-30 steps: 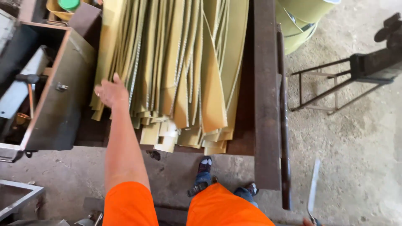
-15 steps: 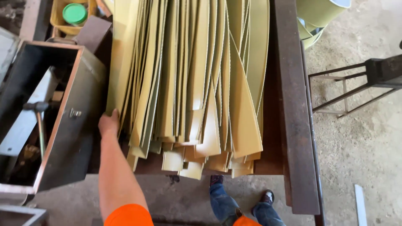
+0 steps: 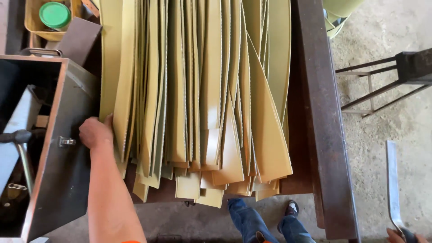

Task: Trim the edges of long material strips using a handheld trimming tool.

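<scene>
A thick pile of long yellow-green strips [image 3: 202, 103] with serrated edges lies fanned out on a dark bench. My left hand [image 3: 96, 133] is at the pile's left edge, thumb on top and fingers tucked under the outermost strips, between the pile and a metal box. My right hand [image 3: 402, 235] shows only partly at the bottom right corner. It is closed on the handle end of a long flat metal blade [image 3: 392, 184] that points up over the floor.
An open grey metal toolbox [image 3: 63, 180] stands left of the pile, with a black-handled hammer [image 3: 18, 137] inside. A green lid [image 3: 54, 15] sits in a yellow tub at top left. A rusty steel beam [image 3: 325, 135] borders the pile's right side. A metal frame stand [image 3: 396, 74] stands on the floor.
My left hand slid from the top of the strips down to the pile's left edge. The view shifted closer over the pile, and the blade in my right hand came into sight.
</scene>
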